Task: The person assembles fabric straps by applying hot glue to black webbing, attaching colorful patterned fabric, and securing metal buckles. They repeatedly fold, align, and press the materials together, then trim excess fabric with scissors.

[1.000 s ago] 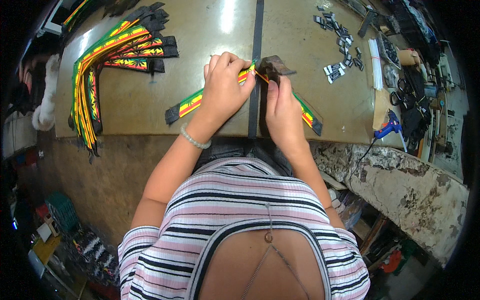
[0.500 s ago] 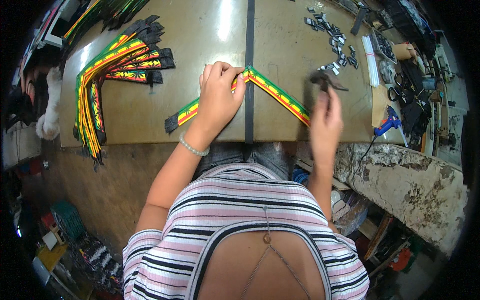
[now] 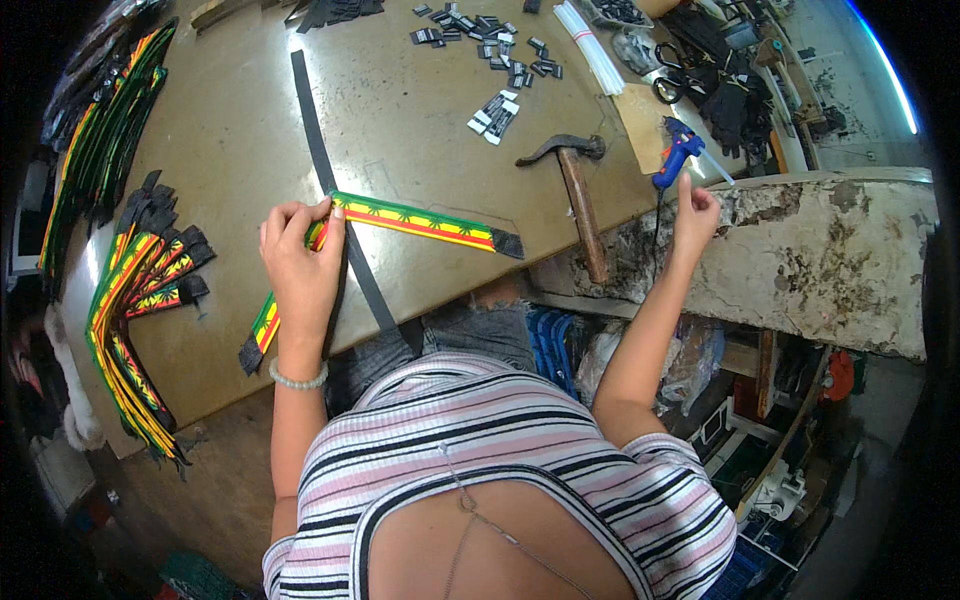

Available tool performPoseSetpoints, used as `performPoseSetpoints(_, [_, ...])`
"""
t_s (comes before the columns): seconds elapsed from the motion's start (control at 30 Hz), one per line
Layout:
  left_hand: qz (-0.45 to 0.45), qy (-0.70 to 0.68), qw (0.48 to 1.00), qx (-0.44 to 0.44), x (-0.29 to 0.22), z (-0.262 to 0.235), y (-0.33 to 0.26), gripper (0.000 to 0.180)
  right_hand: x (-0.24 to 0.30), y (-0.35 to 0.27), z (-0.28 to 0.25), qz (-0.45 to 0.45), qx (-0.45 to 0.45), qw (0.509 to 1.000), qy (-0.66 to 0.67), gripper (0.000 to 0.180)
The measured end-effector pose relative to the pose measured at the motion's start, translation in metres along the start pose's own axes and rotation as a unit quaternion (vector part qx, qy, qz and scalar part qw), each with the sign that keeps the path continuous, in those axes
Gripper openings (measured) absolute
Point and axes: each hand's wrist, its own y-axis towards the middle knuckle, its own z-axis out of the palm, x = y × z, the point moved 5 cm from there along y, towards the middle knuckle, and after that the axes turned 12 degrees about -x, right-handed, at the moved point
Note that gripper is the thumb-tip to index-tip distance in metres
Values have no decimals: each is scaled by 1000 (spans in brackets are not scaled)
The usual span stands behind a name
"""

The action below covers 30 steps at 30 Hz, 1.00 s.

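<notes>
My left hand [image 3: 303, 245] pinches a green, yellow and red patterned strap [image 3: 410, 226] at its bend, thumb and fingers closed on it. The strap has black ends and lies in a V on the table, across a black strip [image 3: 318, 140]. Part of its left arm is hidden behind my hand. At the right, my right hand [image 3: 695, 215] reaches to a blue glue gun [image 3: 679, 155] near the table edge. Its index finger points up just below the gun, the other fingers are partly bent, and no object shows in them. A hammer [image 3: 578, 200] lies between my hands, apart from both.
Similar folded straps [image 3: 130, 300] are piled at the left. More long straps [image 3: 105, 160] lie beyond them. Small black-and-white pieces [image 3: 493, 115] are scattered at the back. White glue sticks [image 3: 590, 45], black scissors [image 3: 668, 75] and a stained ledge [image 3: 790, 250] are at the right.
The hammer has left my right hand and now lies on the table. That hand has moved right to the glue gun. My view has turned right; my left hand still holds the bend.
</notes>
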Motion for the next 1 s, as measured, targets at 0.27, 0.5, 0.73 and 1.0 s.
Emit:
performPoseSetpoints(0.27, [23,10,1000,-2,5,-2,1,17,88,34,60,-58,182,972,-135,37])
performPoseSetpoints(0.5, [26,29,999,-39,-2,-27,-9,20,264,-139,20,-187,573,752,268,46])
performPoseSetpoints(0.73, [54,75,995,-29,4,-30,-24,19,298,-197,52,-293,613,712,175,45])
performPoseSetpoints(1.0, [62,74,995,-31,7,-29,-26,21,300,-209,64,-356,569,721,170,47])
